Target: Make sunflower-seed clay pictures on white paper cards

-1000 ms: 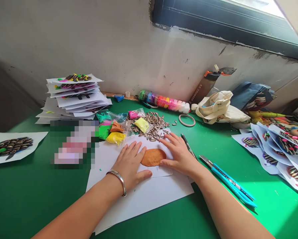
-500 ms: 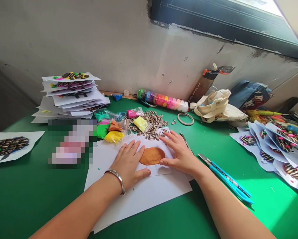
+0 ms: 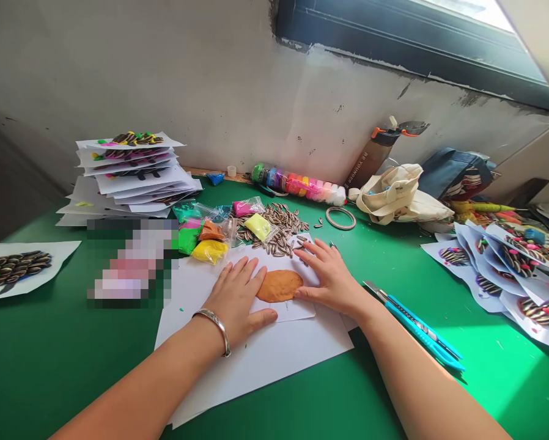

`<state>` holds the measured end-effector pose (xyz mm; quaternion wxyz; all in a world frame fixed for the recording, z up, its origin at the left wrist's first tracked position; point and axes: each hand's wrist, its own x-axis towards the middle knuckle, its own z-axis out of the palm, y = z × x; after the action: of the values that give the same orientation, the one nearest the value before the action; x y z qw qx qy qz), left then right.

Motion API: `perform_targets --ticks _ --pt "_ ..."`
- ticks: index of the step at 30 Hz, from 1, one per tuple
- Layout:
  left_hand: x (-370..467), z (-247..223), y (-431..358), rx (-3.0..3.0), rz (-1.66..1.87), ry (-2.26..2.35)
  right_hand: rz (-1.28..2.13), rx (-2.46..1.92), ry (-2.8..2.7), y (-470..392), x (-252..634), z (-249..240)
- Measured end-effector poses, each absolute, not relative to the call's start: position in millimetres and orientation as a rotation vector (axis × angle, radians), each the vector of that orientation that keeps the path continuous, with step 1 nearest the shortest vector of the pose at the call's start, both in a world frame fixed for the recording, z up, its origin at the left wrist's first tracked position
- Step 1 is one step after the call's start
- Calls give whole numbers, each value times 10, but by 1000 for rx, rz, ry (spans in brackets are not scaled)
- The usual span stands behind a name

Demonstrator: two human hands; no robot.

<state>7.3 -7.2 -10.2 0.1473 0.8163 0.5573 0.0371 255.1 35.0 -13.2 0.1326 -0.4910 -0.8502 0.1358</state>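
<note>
A flattened oval of orange-brown modelling clay (image 3: 280,286) lies on a small white card (image 3: 297,311), which rests on larger white paper (image 3: 265,373). My left hand (image 3: 240,298) lies spread on the paper, its index finger along the clay's left edge. On the other side my right hand (image 3: 327,275) has its fingers apart, with the thumb at the clay's right edge. Sunflower seeds (image 3: 281,229) are heaped just beyond the fingertips. Small bags of coloured clay, including a yellow bag (image 3: 210,250), sit behind my left hand.
A blue utility knife (image 3: 416,330) lies right of my right forearm. Stacked seed pictures (image 3: 132,177) stand back left, with more pictures (image 3: 504,269) at right. Along the wall are a tube of clay tubs (image 3: 302,185), a bottle (image 3: 373,156) and a cloth bag (image 3: 394,195). A tape ring (image 3: 340,218) lies nearby.
Both hands stay around the clay in nearly the same pose. The right thumb and fingers have shifted very slightly; the whole view has moved a little.
</note>
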Motion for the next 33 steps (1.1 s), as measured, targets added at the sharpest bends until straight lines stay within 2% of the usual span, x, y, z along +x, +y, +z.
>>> perform_targets --ticks 13,20,28,33 --pt "69 -89 -79 2366 72 1602 356 -1434 -2415 324 2547 -99" --pt "62 -111 -77 2375 64 1604 215 -1345 -2527 140 2139 -39" --pt "57 -176 -84 2414 136 1618 349 -1373 -2505 152 2071 -74" --pt "74 -103 -95 2380 98 1605 281 -1365 -2491 103 1966 -60"
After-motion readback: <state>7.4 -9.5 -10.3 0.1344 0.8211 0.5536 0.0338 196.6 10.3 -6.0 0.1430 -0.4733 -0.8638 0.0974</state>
